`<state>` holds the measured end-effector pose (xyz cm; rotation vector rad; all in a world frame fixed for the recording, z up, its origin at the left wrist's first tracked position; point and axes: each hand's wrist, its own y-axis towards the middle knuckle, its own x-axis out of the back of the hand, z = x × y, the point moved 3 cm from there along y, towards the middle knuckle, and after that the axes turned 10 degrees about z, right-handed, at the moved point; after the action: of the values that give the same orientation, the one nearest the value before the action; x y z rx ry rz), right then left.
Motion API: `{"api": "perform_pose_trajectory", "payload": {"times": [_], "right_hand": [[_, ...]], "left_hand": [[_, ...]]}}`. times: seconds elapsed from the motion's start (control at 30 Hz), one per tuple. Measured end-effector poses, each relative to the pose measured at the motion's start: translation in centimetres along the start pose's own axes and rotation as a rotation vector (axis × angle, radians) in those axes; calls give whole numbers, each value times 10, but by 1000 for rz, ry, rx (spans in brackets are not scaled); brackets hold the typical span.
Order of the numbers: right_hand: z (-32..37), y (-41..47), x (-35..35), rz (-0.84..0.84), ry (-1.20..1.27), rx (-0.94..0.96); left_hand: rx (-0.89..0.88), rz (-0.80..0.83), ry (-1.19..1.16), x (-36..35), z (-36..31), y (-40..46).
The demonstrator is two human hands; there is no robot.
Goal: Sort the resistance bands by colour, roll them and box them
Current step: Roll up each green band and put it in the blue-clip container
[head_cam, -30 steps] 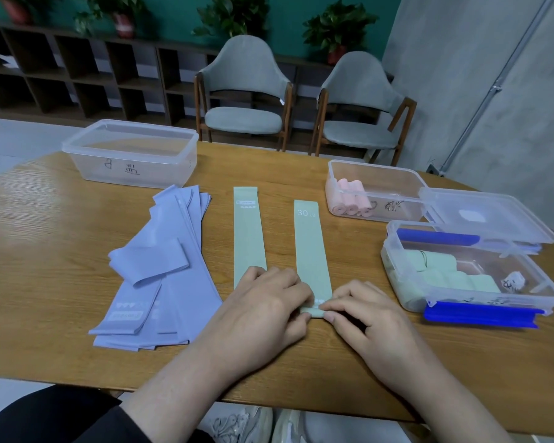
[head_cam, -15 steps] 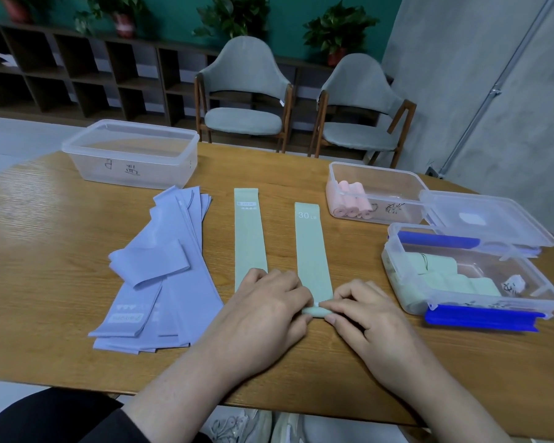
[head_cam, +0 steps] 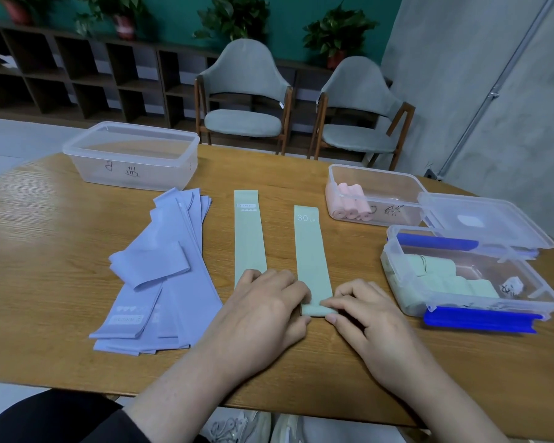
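At 6 o'clock on the wooden table (head_cam: 45,251): green 30 LB resistance band (head_cam: 311,254), flat, near end curled into a small roll. Left hand (head_cam: 266,308) and right hand (head_cam: 370,311) pinch that roll at either side. Judged light, soft, springy fabric, prone to unrolling; hold at roll ends, keep tension
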<state>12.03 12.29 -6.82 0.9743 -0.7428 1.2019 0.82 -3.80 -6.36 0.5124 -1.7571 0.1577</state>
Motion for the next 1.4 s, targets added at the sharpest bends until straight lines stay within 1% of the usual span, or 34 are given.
{"api": "perform_pose_trajectory", "payload": {"times": [0.77, 1.2, 1.4], "right_hand": [[3, -2, 3, 31, 13, -17], [2, -3, 3, 39, 21, -22], [2, -3, 5, 34, 11, -37]], "left_hand": [[1, 22, 17, 0, -1, -1], [9, -14, 1, 0, -1, -1], [12, 6, 10, -1, 0, -1]]}}
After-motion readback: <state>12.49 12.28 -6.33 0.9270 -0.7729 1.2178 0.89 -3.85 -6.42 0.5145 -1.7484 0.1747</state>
